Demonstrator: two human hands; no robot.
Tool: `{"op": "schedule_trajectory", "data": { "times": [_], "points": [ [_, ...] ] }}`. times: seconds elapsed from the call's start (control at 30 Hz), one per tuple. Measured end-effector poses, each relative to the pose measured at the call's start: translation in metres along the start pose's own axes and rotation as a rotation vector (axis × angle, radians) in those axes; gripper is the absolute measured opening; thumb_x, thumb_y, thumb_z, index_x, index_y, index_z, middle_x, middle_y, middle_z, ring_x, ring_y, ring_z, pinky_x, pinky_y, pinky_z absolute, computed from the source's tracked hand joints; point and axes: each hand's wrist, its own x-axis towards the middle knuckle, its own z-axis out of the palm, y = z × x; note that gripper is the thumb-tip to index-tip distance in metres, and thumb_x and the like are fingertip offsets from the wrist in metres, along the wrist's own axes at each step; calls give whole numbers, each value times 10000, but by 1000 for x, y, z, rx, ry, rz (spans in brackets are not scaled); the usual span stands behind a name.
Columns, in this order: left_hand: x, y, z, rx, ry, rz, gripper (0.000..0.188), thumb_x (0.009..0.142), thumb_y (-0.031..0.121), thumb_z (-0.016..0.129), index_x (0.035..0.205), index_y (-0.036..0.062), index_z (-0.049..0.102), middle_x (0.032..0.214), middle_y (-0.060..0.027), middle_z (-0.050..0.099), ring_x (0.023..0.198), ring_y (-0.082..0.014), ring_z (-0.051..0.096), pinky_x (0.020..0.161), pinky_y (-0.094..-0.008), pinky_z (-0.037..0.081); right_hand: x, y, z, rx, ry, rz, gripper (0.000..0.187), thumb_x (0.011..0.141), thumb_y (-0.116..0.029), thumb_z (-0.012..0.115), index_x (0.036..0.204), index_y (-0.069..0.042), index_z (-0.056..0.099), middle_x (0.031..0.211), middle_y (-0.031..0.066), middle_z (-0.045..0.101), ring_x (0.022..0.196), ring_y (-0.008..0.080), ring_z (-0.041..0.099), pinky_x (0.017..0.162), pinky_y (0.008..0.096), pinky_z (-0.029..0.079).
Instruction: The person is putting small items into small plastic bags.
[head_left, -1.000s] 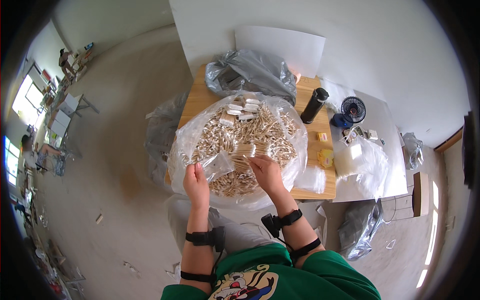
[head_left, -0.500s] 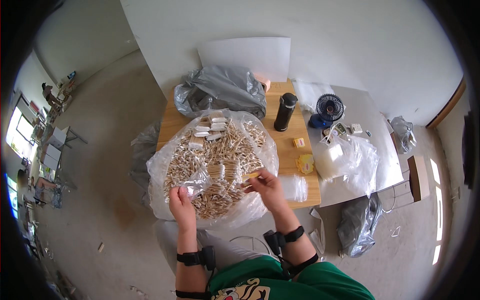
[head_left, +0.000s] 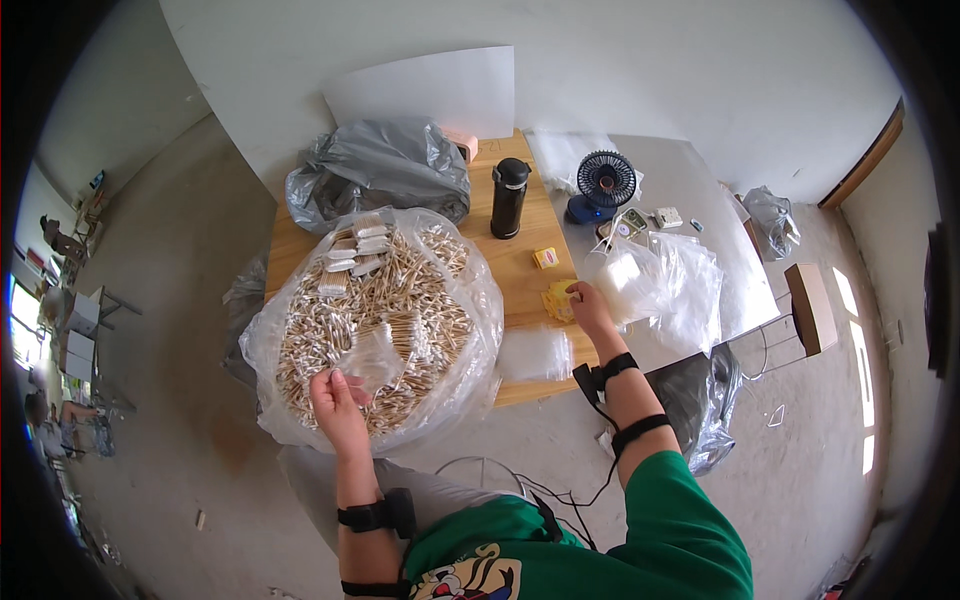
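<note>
A large clear plastic bag (head_left: 480, 300) lies open, heaped with loose wooden-stick cotton swabs (head_left: 300, 330). Over its near part, my left hand (head_left: 340, 400) pinches a small clear plastic bag (head_left: 372, 358). My right hand (head_left: 592, 308) reaches to the right side of the table, its fingertips closed at the edge of a small pile of yellow cards (head_left: 557, 300). Just beyond is a small stack of yellow cards (head_left: 545, 258). Left of my right hand lie flat clear bags (head_left: 535, 355).
A black bottle (head_left: 509, 200) stands behind the cards. Grey plastic (head_left: 385, 170) is bundled at the back of the wooden table (head_left: 520, 285). On the metal-coloured table to the right are a small fan (head_left: 605, 185) and more clear bags (head_left: 690, 295). A cardboard box (head_left: 810, 310) stands beyond.
My right hand has moved from over the swabs, where it held a yellow card, right to the yellow pile. My left hand keeps the small bag. The view has shifted to the right.
</note>
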Motion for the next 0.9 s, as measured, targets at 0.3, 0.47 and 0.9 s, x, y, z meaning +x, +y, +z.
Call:
{"op": "schedule_trajectory", "data": {
  "times": [0.3,0.47,0.9],
  "points": [
    [-32,5,40,-31,-160,-129,103,963,130,457,985,36,491,704,-46,583,510,-74,522,465,-215,457,-9,-13,23,-505,152,-205,217,775,-85,597,991,-71,604,890,154,627,842,338,596,783,432,469],
    [-48,8,69,54,-304,-89,96,957,120,462,970,30,490,718,-52,596,515,-76,531,476,-216,457,-60,-76,4,15,19,-108,260,836,-165,626,1056,-50,551,963,107,599,781,235,591,688,318,483],
    [-50,-7,74,277,-428,176,137,919,96,521,1030,15,515,821,-103,636,639,-158,611,585,-262,486,-139,-48,-8,354,88,138,369,793,-2,587,1133,-17,443,688,87,574,572,169,559,524,290,456]
  ]
}}
